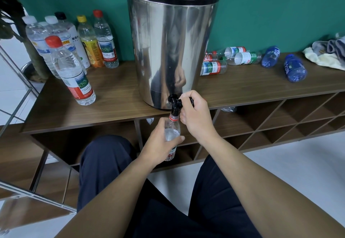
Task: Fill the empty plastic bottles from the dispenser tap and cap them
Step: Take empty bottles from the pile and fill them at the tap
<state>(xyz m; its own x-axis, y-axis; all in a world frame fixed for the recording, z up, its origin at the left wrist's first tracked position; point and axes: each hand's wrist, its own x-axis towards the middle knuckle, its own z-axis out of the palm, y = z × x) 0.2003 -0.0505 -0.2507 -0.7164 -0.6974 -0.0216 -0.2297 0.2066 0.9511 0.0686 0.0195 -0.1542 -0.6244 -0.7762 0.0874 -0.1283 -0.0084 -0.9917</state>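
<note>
bottle [171,131] sits upright under the black tap [175,105] of the steel dispenser [171,47], its open neck with the red ring right at the spout, just in front of the shelf [115,105] edge. the left hand [158,144] grips the bottle around its middle, fingers and thumb curled round the clear body, hiding most of the label. water shows inside it, partly filling the body. the right hand [194,114] is at the tap, fingers curled round the black lever, knuckles above the bottle's neck.

on the shelf to the left of the dispenser stands a group of capped bottles [61,42], with white, black, yellow and red caps, and one red-capped bottle [71,71] stands nearer the front edge, apart from the others. to the right of the dispenser several clear empties [229,58] lie on their sides in a loose cluster, and two blue bottles [270,56] lie further right, near each other. a crumpled cloth [326,53] lies at the far right end against the green wall. below the shelf are diagonal wooden compartments [280,118]. the person's dark trousers [104,165] fill the lower frame.
</note>
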